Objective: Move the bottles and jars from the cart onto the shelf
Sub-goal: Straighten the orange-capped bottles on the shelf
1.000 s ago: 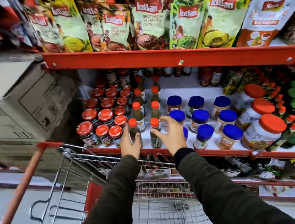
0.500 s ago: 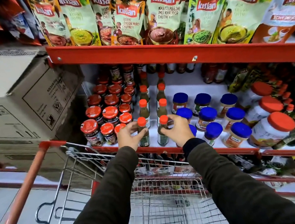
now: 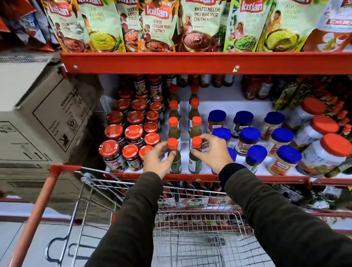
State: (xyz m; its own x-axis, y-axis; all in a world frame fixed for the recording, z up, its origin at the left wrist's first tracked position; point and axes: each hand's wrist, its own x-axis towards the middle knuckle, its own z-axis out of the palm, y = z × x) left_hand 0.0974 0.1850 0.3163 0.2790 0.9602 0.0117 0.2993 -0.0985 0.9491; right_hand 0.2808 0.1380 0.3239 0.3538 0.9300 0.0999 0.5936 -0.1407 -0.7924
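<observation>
Two slim green sauce bottles with orange caps stand at the front edge of the white shelf (image 3: 222, 102). My left hand (image 3: 155, 159) wraps the neck of the left bottle (image 3: 175, 160). My right hand (image 3: 214, 150) grips the right bottle (image 3: 195, 162) just under its cap. Both bottles rest upright on the shelf, at the head of two rows of the same bottles. The wire cart (image 3: 199, 238) sits below my arms, and the part of its basket that shows holds nothing.
Red-lidded jars (image 3: 133, 132) crowd the shelf left of the bottles, blue-lidded jars (image 3: 250, 136) stand right of them, and large orange-lidded tubs (image 3: 329, 150) farther right. Chutney pouches (image 3: 203, 16) hang on the shelf above. Cardboard boxes (image 3: 21, 114) are stacked left. The cart handle (image 3: 27, 240) runs lower left.
My hands came down from the bottle tops and closed around the two front bottles' necks. The view has shifted closer to the shelf.
</observation>
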